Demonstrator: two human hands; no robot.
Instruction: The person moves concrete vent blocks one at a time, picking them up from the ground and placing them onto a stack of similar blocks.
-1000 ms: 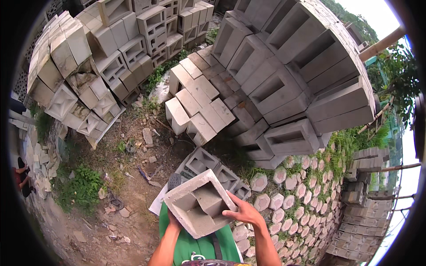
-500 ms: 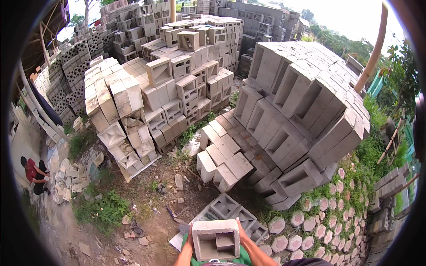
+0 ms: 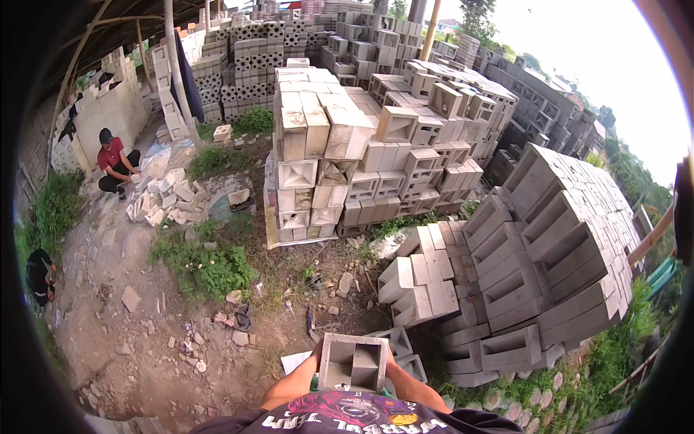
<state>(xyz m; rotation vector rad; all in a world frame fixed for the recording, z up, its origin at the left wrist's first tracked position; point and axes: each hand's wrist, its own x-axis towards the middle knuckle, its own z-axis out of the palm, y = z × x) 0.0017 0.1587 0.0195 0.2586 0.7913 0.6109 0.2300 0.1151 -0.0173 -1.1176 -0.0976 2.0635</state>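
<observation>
A grey hollow concrete block [image 3: 353, 364] with an open, divided face is held close in front of my body at the bottom centre. My left hand [image 3: 315, 357] grips its left side and my right hand [image 3: 391, 361] its right side. The fingers are largely hidden beside the block. Something green shows by the hands at its lower edge. Just beyond, similar grey blocks [image 3: 397, 338] lie on the ground, partly covered by the held one. A pale flat board [image 3: 294, 362] lies near my left hand.
Stacks of pale blocks [image 3: 303, 126] and grey blocks [image 3: 510, 282] rise ahead and to the right. A person in a red top [image 3: 112, 155] crouches by a rubble pile [image 3: 165, 199] at left. Another person in dark clothes [image 3: 40, 276] is at the far left edge. Stones and weeds [image 3: 206, 271] dot the ground.
My view has swung left, so the stacks sit further right and the crouching person shows more fully. The block stays between both hands and now sits nearer my chest.
</observation>
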